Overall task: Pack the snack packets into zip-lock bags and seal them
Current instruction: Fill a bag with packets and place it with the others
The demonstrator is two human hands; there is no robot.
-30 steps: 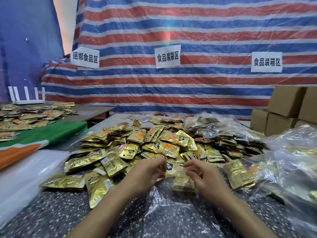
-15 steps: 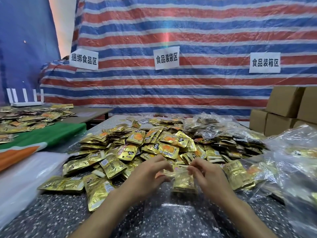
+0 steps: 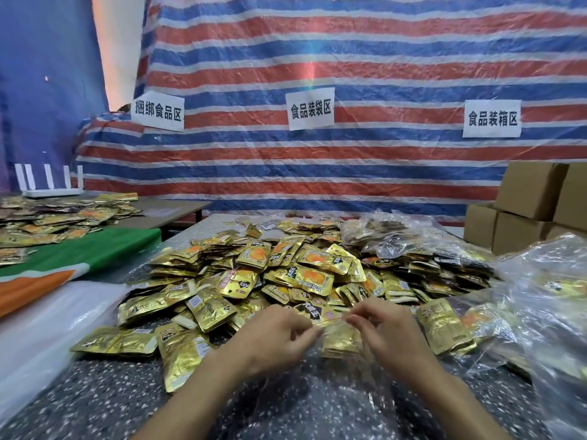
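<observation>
Close to the table's (image 3: 79,404) front edge, about midway along it, the left hand (image 3: 273,339) and right hand (image 3: 394,339) had kept hold of the mouth of a clear bag (image 3: 341,344) through the last second. Over that time their fingertips had drawn a little closer together along its zip strip (image 3: 332,320). Gold packets (image 3: 343,339) already sat inside, just below the strip and between the two hands. Filling of this bag therefore looked finished and sealing under way, with the short stretch between the fingertips probably not yet pressed.

Both forearms came in over the front edge and converged. The hands lay knuckles-up, and each pinched the strip between thumb and forefinger with the other fingers curled in.

Just beyond the hands a loose heap (image 3: 286,271) of gold packets covered the table's middle and ran towards its far edge. Filled bags (image 3: 540,300) were banked along the right edge. Boxes (image 3: 527,192) were stacked past the far right corner, and a striped tarp (image 3: 317,58) hung behind everything.
</observation>
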